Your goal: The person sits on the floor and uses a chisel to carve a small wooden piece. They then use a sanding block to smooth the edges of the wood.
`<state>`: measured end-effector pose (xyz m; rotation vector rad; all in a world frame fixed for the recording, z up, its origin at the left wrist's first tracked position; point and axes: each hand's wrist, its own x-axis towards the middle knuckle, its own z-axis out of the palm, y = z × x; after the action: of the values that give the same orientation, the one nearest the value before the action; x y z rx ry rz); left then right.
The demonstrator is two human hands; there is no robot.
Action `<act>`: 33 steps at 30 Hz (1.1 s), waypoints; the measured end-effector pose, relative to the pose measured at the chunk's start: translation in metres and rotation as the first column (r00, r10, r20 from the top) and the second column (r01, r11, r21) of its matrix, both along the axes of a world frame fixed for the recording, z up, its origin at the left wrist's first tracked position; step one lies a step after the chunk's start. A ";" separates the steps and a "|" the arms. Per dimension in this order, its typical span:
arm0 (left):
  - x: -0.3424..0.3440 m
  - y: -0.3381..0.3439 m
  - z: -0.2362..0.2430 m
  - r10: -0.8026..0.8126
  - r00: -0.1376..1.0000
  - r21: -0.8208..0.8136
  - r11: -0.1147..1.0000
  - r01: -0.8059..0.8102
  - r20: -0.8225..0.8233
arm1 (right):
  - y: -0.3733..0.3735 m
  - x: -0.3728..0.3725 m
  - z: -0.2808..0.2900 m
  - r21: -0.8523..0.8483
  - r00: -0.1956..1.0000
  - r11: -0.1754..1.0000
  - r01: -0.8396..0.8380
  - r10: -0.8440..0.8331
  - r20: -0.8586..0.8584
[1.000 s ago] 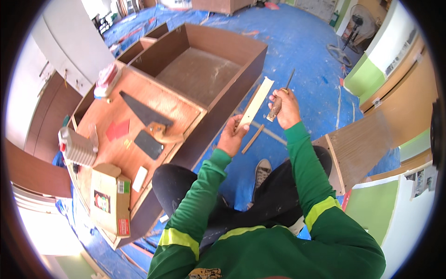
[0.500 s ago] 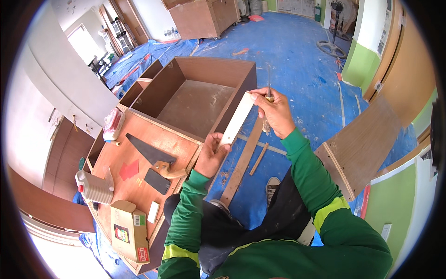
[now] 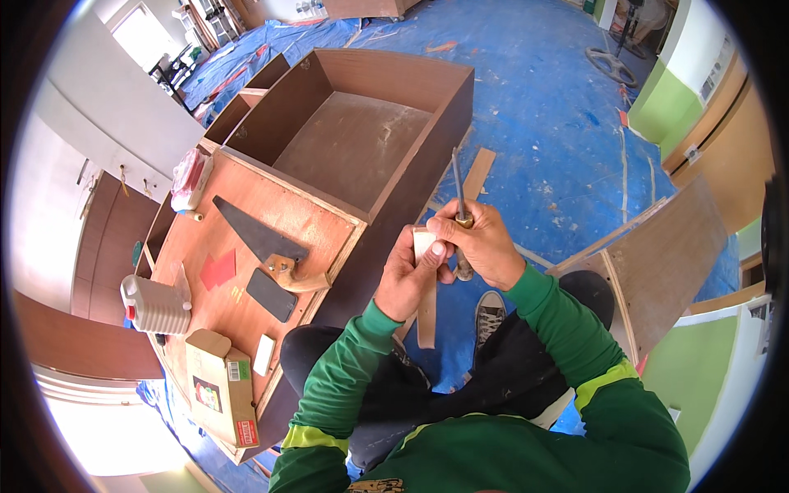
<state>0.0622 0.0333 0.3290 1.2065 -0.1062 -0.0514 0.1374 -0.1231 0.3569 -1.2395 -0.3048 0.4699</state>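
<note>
My left hand [image 3: 404, 275] is closed around a pale wooden strip [image 3: 426, 316], which hangs downward between my knees. Near its upper end, my right thumb and fingers meet those of my left hand. My right hand [image 3: 485, 238] also grips a wooden-handled tool [image 3: 459, 182], its long thin metal shaft pointing up; whether it is a chisel or a screwdriver I cannot tell. Left of my hands, a handsaw [image 3: 261, 238] lies on the plywood panel [image 3: 222, 316] beside a dark phone [image 3: 272, 294]. My fingers hide part of the strip and the tool's handle.
A brown open cabinet box [image 3: 353, 156] adjoins the panel. On the panel are red sandpaper [image 3: 218, 269], a white jug [image 3: 156, 302], a cardboard box [image 3: 219, 386] and a small white block [image 3: 264, 355]. A plank [image 3: 478, 171] lies on blue sheeting [image 3: 542, 140]; a wooden board [image 3: 666, 263] stands at right.
Both hands have come closer together and lower, toward my body. The wooden strip has swung from a slant to nearly upright. My view has tilted downward.
</note>
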 end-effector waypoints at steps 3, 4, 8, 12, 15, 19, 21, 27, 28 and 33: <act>0.003 0.006 -0.003 0.139 0.988 0.135 0.980 -0.148 0.071 | 0.003 0.004 0.001 -0.088 0.987 0.986 0.145 -0.150 -0.059; 0.003 0.009 -0.004 0.209 0.974 0.151 0.964 -0.220 0.085 | 0.000 0.007 0.004 -0.176 0.987 0.973 0.150 -0.158 -0.031; 0.001 0.020 -0.001 0.416 0.908 0.153 0.895 -0.419 0.052 | -0.016 0.008 0.021 -0.501 0.982 0.863 0.065 0.034 0.185; 0.003 0.034 0.002 0.473 0.855 0.217 0.830 -0.513 0.212 | -0.015 -0.005 0.032 -0.552 0.906 0.832 -0.055 0.274 0.323; 0.003 0.043 0.005 0.456 0.868 0.342 0.798 -0.497 0.197 | -0.011 -0.011 0.036 -0.628 0.822 0.778 0.001 0.357 0.444; 0.001 0.044 0.009 0.469 0.865 0.387 0.775 -0.500 0.177 | -0.012 -0.012 0.042 -0.662 0.789 0.748 0.056 0.374 0.488; 0.001 0.041 0.010 0.479 0.851 0.351 0.775 -0.526 0.216 | -0.015 -0.013 0.043 -0.680 0.791 0.731 0.052 0.385 0.474; 0.004 0.039 0.008 0.458 0.826 0.409 0.719 -0.562 0.328 | -0.012 -0.018 0.041 -0.644 0.788 0.761 0.078 0.349 0.508; 0.004 0.039 0.006 0.456 0.832 0.423 0.717 -0.554 0.316 | -0.011 -0.018 0.039 -0.651 0.790 0.756 0.077 0.352 0.502; 0.005 0.041 0.002 0.457 0.822 0.518 0.639 -0.570 0.340 | -0.011 -0.017 0.035 -0.687 0.787 0.723 0.074 0.380 0.485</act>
<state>0.0668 0.0747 0.3305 1.8504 0.1203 0.5817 0.1203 -0.1342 0.3916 -2.1104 -0.8537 0.3246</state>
